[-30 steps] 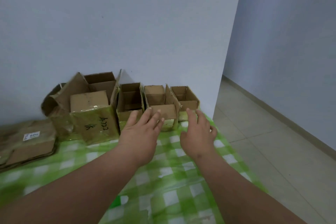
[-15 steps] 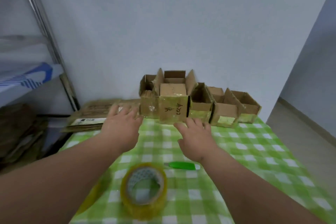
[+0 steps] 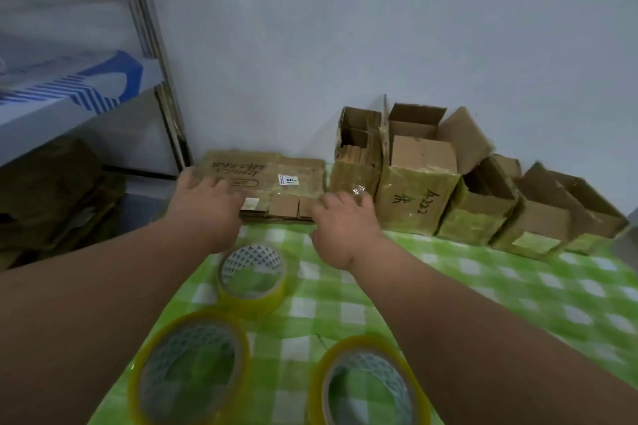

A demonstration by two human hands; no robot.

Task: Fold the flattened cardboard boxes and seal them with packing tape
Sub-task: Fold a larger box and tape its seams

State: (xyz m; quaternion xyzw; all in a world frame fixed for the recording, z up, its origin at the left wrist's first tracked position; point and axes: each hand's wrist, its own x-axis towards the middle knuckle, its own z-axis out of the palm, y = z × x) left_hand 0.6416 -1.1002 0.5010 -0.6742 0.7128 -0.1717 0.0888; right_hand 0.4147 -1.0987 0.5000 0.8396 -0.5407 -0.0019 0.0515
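A stack of flattened cardboard boxes [image 3: 276, 176] lies at the back left of the green checked table [image 3: 518, 286], against the wall. My left hand [image 3: 207, 203] reaches over the stack's left front part with fingers stretched out. My right hand [image 3: 341, 217] is at the stack's right front corner, fingers lightly bent; whether it touches the cardboard I cannot tell. Three rolls of yellowish packing tape lie in front: one [image 3: 253, 278] between my forearms, one [image 3: 190, 369] near left, one [image 3: 369, 386] near right.
Several folded, open-topped boxes stand in a row along the wall, among them a big one with writing [image 3: 414, 203] and smaller ones [image 3: 538, 221] to its right. A metal shelf rack [image 3: 148, 45] stands at the left, with more flattened cardboard [image 3: 51, 197] beneath it.
My view swung left and down, from the folded boxes to the flat stack. Both hands moved left onto the stack. Two more tape rolls came into view.
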